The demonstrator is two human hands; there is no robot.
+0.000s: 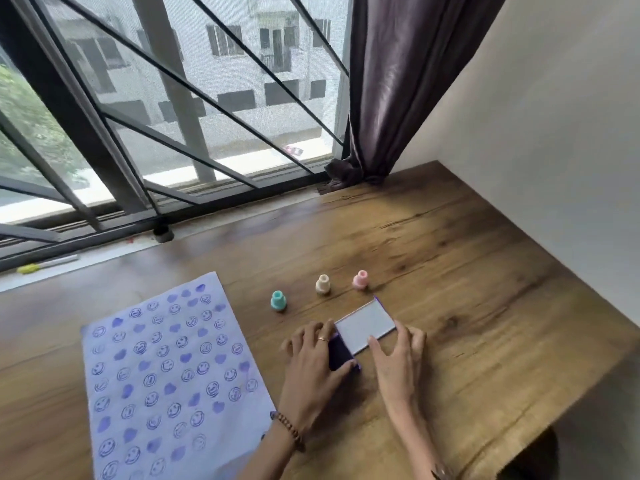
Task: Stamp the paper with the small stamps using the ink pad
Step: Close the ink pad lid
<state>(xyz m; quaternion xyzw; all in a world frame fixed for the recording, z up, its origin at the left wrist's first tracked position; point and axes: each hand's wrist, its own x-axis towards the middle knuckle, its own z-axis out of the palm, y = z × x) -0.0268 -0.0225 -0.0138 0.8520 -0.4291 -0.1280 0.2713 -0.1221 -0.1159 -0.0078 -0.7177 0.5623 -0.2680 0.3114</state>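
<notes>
Paper (173, 379) covered in purple smiley and heart prints lies at lower left on the tabletop (467, 271). I see the ink pad (341, 353) at lower centre, its pale lid (365, 326) swung open toward upper right. My left hand (317, 362) rests flat against the dark pad base, grip released; my right hand (398, 358) has its fingers spread on the lid's near edge, nothing clenched. Above them stand the teal stamp (278, 301), cream stamp (322, 284) and pink stamp (360, 279), apart.
</notes>
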